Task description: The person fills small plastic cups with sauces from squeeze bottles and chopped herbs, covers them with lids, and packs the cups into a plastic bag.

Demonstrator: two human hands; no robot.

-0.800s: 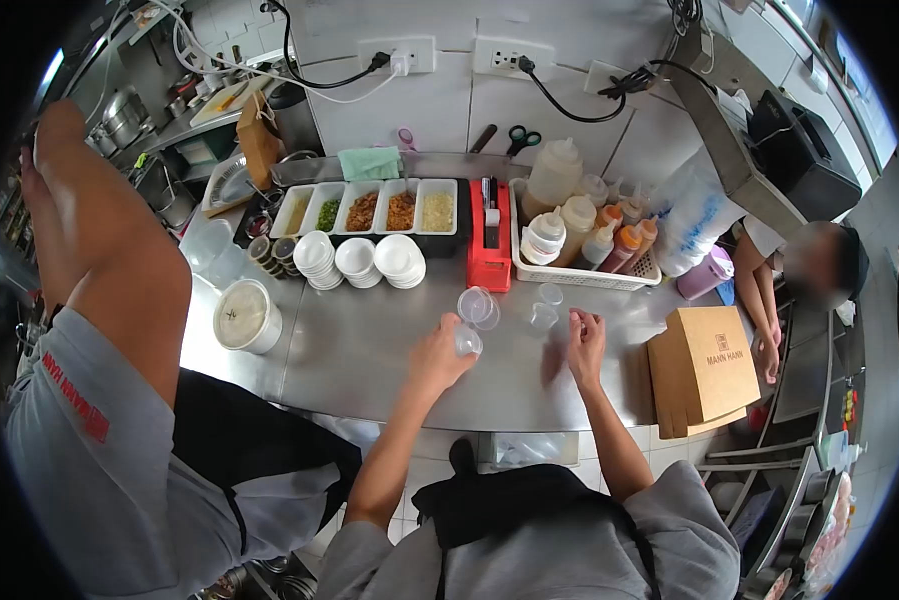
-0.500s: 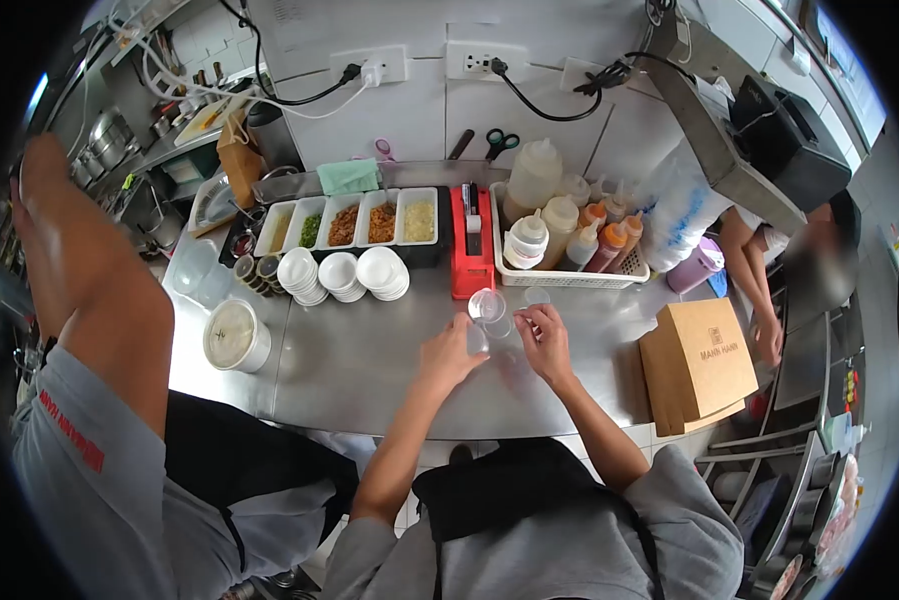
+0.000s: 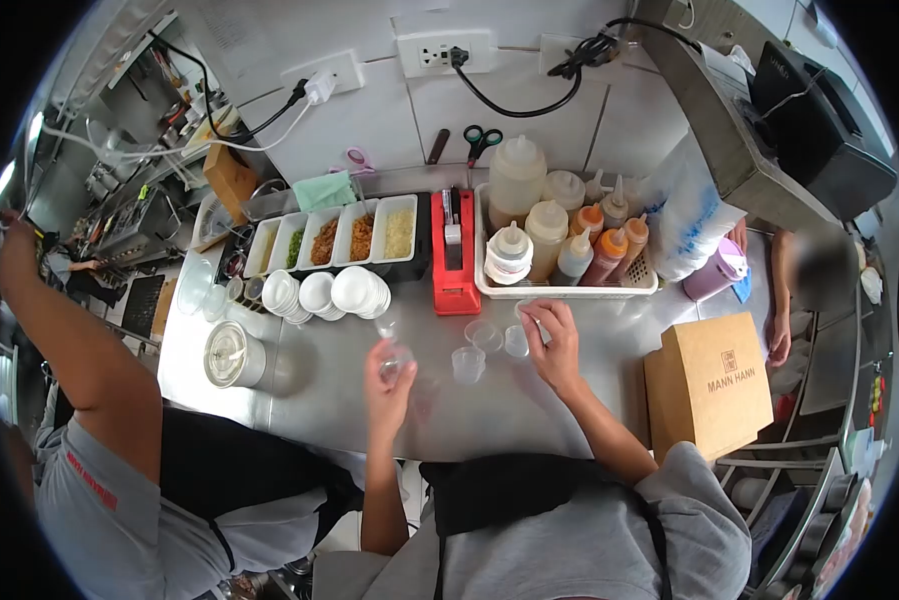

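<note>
My left hand (image 3: pixel 387 390) is closed around a small clear plastic cup (image 3: pixel 396 360), held above the steel counter to the left of the other cups. A blurred clear shape shows just above it. My right hand (image 3: pixel 552 345) has its fingertips pinched at the rim of a thin, clear round piece (image 3: pixel 523 308) that looks like a plastic lid. Between my hands, one clear cup (image 3: pixel 468 366) stands on the counter. Close to it are a clear round lid or cup (image 3: pixel 483 335) and another clear cup (image 3: pixel 516 342) near my right fingers.
A red dispenser (image 3: pixel 455 285) stands behind the cups. Right of it is a white basket (image 3: pixel 569 292) of sauce bottles. Stacked white bowls (image 3: pixel 359 290) and topping trays (image 3: pixel 354 235) lie left. A cardboard box (image 3: pixel 714 385) stands right. Co-workers' arms show at left (image 3: pixel 79 330) and right (image 3: pixel 781 300).
My left hand has moved left with a clear cup, away from the group. A cup now stands apart between my hands. My right hand has shifted slightly. The whole view has turned a little.
</note>
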